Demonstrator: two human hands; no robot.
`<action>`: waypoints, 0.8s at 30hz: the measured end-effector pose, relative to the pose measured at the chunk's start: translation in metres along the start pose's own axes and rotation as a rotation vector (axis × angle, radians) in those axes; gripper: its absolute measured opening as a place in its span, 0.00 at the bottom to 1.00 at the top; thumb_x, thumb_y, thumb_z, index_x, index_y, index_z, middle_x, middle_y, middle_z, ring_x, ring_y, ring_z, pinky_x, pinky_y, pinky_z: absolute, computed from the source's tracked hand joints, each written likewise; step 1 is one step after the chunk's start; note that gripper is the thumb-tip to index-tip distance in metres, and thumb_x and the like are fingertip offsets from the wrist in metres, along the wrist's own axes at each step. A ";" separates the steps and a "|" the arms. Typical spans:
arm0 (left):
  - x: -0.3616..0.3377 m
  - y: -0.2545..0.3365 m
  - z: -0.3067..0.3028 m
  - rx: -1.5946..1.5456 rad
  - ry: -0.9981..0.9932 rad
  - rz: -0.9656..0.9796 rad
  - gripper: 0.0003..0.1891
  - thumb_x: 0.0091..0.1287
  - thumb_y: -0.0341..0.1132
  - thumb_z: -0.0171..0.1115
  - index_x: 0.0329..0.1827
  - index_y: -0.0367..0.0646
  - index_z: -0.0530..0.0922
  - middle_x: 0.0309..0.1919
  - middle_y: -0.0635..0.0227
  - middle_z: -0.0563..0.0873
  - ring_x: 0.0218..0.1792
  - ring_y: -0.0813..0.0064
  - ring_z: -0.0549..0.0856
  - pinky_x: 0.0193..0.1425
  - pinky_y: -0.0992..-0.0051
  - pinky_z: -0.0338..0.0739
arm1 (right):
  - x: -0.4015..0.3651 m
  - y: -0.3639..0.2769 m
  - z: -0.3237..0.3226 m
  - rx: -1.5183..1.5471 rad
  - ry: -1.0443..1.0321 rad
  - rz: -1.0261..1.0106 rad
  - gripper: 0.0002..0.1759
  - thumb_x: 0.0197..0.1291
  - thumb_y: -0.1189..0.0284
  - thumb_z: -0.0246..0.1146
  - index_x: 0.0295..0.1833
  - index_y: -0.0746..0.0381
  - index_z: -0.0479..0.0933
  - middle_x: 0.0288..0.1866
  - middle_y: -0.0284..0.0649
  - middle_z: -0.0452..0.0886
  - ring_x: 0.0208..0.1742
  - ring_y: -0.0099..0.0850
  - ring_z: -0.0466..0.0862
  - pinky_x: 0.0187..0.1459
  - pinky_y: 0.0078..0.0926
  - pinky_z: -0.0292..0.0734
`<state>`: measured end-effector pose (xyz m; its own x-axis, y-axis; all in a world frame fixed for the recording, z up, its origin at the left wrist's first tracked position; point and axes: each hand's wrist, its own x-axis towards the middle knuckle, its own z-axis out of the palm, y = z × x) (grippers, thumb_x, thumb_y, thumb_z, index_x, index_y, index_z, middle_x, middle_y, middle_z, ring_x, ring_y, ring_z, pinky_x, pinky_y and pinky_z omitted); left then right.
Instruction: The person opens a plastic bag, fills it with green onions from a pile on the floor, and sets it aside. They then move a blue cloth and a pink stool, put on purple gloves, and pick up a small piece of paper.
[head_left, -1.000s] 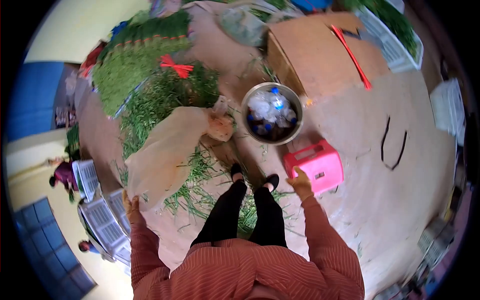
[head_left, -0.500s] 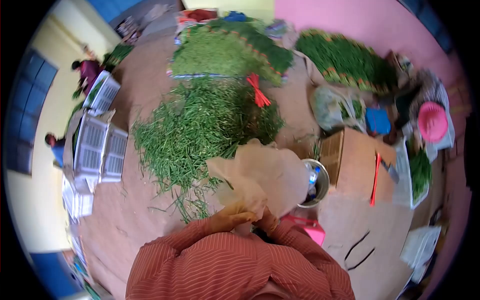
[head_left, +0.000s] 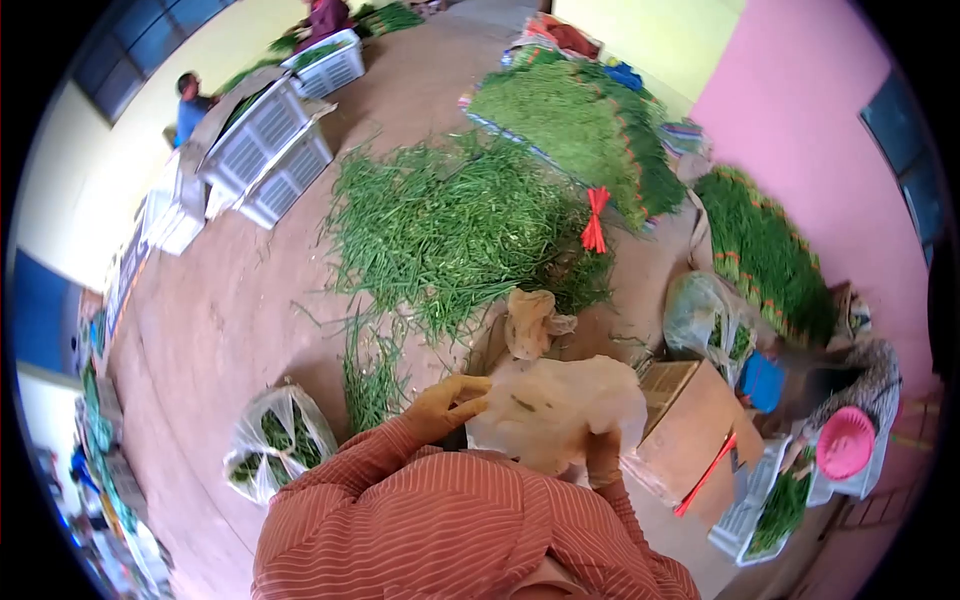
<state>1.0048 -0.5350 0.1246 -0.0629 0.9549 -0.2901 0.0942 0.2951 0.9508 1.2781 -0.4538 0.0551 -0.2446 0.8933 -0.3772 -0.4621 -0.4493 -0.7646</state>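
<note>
A cloudy, translucent plastic bag [head_left: 560, 405] is spread out in front of my body, with a small dark green scrap on it. My left hand [head_left: 447, 408] is at the bag's left edge, fingers stretched forward and thumb apart from them. At the lower right of the bag, my right hand [head_left: 604, 462] grips the plastic, its fingertips partly hidden by the sheet. Just beyond the bag there is a crumpled tan plastic bag [head_left: 532, 322]. A large heap of loose green stalks [head_left: 450, 230] covers the floor ahead.
Red ties [head_left: 596, 220] lie at the heap's right edge. To the right are a cardboard box [head_left: 690, 430] and a crate of greens [head_left: 780, 515]. A bag of greens [head_left: 283, 440] stands left. White crates [head_left: 262, 150] and two people are at the far left; bundled greens [head_left: 570, 120] lie behind.
The view has swung left and down, so things appear shifted. My hands, together before, are now apart, and the plastic bag is spread lower between them.
</note>
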 end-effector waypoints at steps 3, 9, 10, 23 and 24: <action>-0.027 -0.026 0.012 -0.177 0.131 -0.069 0.20 0.64 0.40 0.57 0.53 0.35 0.71 0.43 0.62 0.80 0.45 0.75 0.78 0.52 0.78 0.72 | 0.017 0.005 -0.080 -0.552 -0.007 -0.111 0.15 0.65 0.72 0.45 0.49 0.68 0.72 0.47 0.38 0.76 0.48 0.28 0.75 0.52 0.24 0.68; -0.075 -0.055 0.023 -0.385 0.299 -0.132 0.12 0.65 0.35 0.55 0.47 0.35 0.74 0.37 0.70 0.80 0.39 0.82 0.76 0.45 0.83 0.71 | 0.042 -0.027 -0.099 -0.646 0.110 -0.171 0.12 0.61 0.75 0.50 0.46 0.69 0.74 0.41 0.42 0.79 0.39 0.30 0.79 0.43 0.25 0.73; -0.081 -0.057 0.024 -0.401 0.334 -0.131 0.12 0.65 0.35 0.55 0.47 0.35 0.74 0.37 0.70 0.80 0.39 0.82 0.76 0.45 0.83 0.71 | 0.052 -0.032 -0.095 -0.662 0.076 -0.163 0.12 0.61 0.75 0.50 0.46 0.69 0.74 0.41 0.42 0.79 0.39 0.30 0.79 0.43 0.25 0.73; -0.225 -0.118 -0.030 -0.860 0.962 0.063 0.12 0.67 0.37 0.51 0.41 0.36 0.76 0.29 0.62 0.83 0.26 0.74 0.82 0.36 0.76 0.77 | 0.250 -0.069 0.023 -2.071 -0.200 -1.255 0.12 0.58 0.72 0.51 0.44 0.66 0.72 0.38 0.43 0.79 0.33 0.35 0.80 0.35 0.29 0.74; -0.238 -0.122 -0.037 -0.877 1.010 0.079 0.12 0.67 0.38 0.50 0.41 0.37 0.76 0.29 0.63 0.83 0.24 0.75 0.81 0.34 0.77 0.76 | 0.259 -0.063 0.028 -1.926 -0.254 -1.269 0.12 0.57 0.72 0.52 0.44 0.67 0.72 0.39 0.43 0.80 0.32 0.34 0.80 0.35 0.29 0.74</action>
<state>0.9720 -0.7998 0.0820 -0.8245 0.4135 -0.3864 -0.5083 -0.2411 0.8267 1.2198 -0.1950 0.0205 -0.7208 0.5270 0.4503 0.6026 0.7974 0.0314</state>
